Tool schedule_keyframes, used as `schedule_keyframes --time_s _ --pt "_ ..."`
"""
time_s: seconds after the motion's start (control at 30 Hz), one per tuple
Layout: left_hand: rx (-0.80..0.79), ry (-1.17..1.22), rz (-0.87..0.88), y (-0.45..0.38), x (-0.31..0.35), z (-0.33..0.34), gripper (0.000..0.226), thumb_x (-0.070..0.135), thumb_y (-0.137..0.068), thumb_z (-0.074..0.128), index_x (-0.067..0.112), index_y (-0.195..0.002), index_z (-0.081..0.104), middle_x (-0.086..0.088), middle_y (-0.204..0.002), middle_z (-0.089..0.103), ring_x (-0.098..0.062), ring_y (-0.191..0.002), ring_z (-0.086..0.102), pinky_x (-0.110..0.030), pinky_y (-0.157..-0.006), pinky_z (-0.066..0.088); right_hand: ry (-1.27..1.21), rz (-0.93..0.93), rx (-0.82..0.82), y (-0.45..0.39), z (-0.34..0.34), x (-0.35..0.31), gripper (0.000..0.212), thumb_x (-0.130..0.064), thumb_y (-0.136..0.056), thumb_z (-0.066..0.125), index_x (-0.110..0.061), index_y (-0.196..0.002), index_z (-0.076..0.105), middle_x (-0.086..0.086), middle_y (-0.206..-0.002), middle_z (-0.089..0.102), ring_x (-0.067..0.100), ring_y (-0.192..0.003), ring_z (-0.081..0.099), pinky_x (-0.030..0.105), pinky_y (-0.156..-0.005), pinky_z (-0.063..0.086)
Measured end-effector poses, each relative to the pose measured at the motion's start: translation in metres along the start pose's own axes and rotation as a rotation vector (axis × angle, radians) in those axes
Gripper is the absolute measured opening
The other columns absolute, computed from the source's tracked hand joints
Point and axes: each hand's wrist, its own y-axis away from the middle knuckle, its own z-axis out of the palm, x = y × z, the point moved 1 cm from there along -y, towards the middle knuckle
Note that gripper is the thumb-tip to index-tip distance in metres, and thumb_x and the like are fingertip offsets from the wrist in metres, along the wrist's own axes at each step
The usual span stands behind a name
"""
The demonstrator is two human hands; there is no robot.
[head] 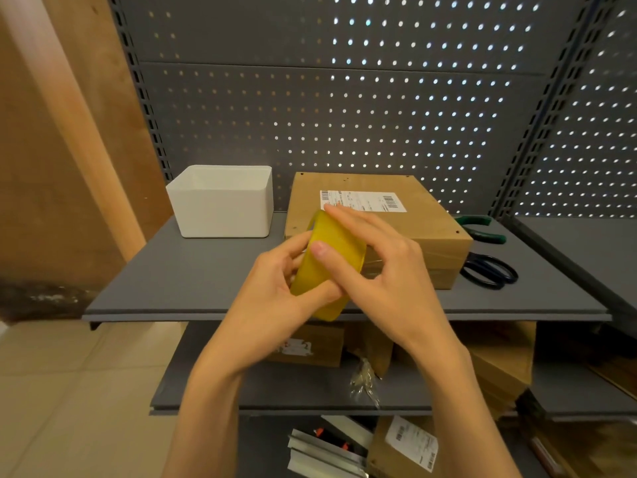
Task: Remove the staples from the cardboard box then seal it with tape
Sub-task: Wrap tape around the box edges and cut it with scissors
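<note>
A flat cardboard box point(424, 222) with a white shipping label lies on the grey shelf point(193, 281), its flaps down. In front of it, above the shelf's front edge, I hold a roll of yellow tape point(339, 243) in both hands. My left hand point(275, 288) grips the roll from the left, fingers curled round its lower rim. My right hand point(375, 263) holds it from the right, thumb pressed on the roll's outer face and index finger reaching over its top edge. Much of the roll is hidden by my fingers.
A white plastic bin point(224, 201) stands left of the box. Green-handled pliers point(482, 231) and dark scissors point(489, 270) lie to the box's right. A pegboard wall backs the shelf. Lower shelves hold more cardboard boxes point(496, 367) and a crumpled clear wrapper point(363, 379).
</note>
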Motion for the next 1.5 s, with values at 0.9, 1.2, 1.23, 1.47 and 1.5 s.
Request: schedule_keyframes --time_s 0.9,1.2,1.23,1.47,1.5 --pt "-0.098 -0.097 -0.018 0.007 -0.003 0.002 0.063 0.027 -0.07 0.073 0.036 -0.127 0.046 0.02 -0.115 0.063 -0.003 -0.105 0.061 -0.013 -0.076 0.049 -0.161 0.05 0.163 -0.002 -0.013 0.002 0.025 -0.026 -0.094 0.054 -0.015 -0.109 0.069 -0.007 -0.101 0.07 0.001 -0.096 0.061 0.02 -0.081 0.048" --pt "-0.021 -0.095 0.003 0.005 -0.005 0.007 0.057 0.021 -0.071 0.072 0.03 -0.123 0.051 0.014 -0.11 0.068 -0.003 -0.1 0.064 -0.013 -0.075 0.05 0.035 0.008 0.192 -0.001 -0.012 0.005 0.03 -0.027 -0.098 0.045 -0.015 -0.116 0.066 -0.005 -0.113 0.068 0.002 -0.105 0.059 0.022 -0.087 0.048" --pt "-0.014 -0.096 0.001 0.005 -0.005 0.008 0.056 0.022 -0.07 0.072 0.032 -0.122 0.052 0.016 -0.11 0.068 -0.002 -0.1 0.063 -0.013 -0.074 0.05 0.09 -0.007 0.189 0.0 -0.012 0.005 0.031 -0.027 -0.099 0.044 -0.015 -0.117 0.066 -0.004 -0.114 0.067 0.004 -0.106 0.059 0.027 -0.088 0.049" --pt "0.041 -0.109 0.024 0.001 -0.007 0.016 0.053 0.027 -0.071 0.071 0.025 -0.121 0.054 0.016 -0.103 0.069 -0.003 -0.093 0.066 -0.012 -0.07 0.051 0.243 -0.057 0.198 0.006 -0.011 0.006 0.035 -0.028 -0.099 0.041 -0.012 -0.121 0.062 -0.002 -0.119 0.064 0.009 -0.112 0.056 0.03 -0.092 0.047" --pt "0.042 -0.109 0.029 0.0 -0.007 0.017 0.052 0.027 -0.071 0.071 0.026 -0.12 0.054 0.016 -0.102 0.07 -0.002 -0.093 0.066 -0.011 -0.07 0.05 0.227 -0.057 0.202 0.006 -0.011 0.007 0.036 -0.029 -0.098 0.041 -0.012 -0.122 0.062 -0.002 -0.12 0.064 0.009 -0.113 0.056 0.03 -0.092 0.047"
